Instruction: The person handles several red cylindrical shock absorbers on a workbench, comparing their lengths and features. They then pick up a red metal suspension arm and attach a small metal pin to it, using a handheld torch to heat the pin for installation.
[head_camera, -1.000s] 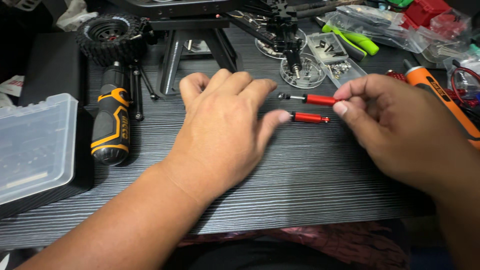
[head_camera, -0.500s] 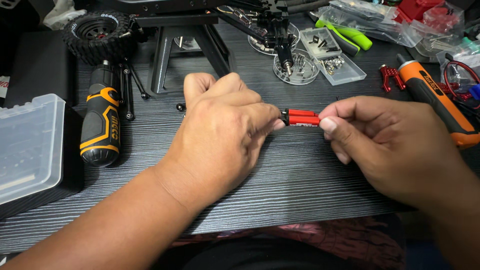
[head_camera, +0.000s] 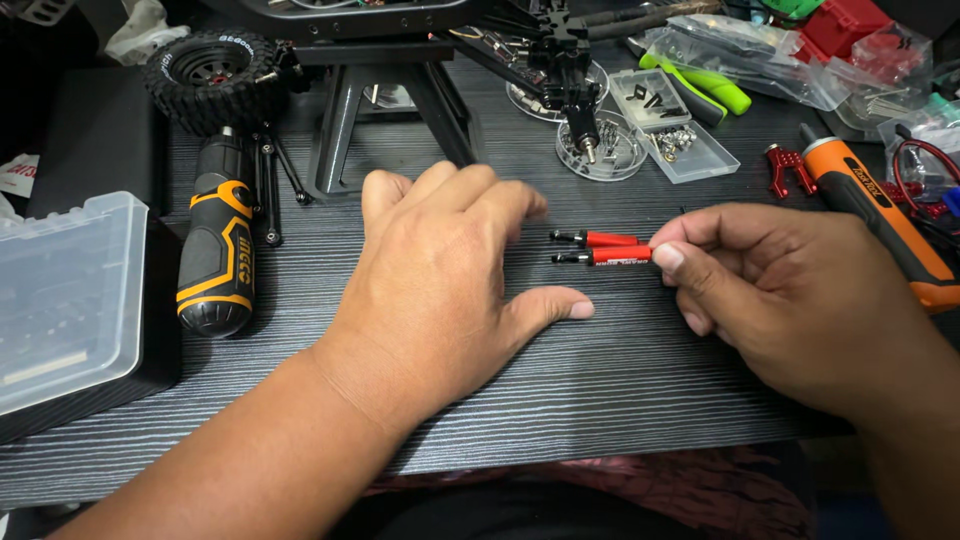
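Head view: right hand (head_camera: 800, 300) pinches two red shock absorbers (head_camera: 610, 247), ends hidden; left hand (head_camera: 440, 270) spread open.

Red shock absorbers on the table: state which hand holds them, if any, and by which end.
The right hand pinches the two red shock absorbers at their right ends, thumb and forefinger closed there. The left hand rests open beside them, holding nothing.
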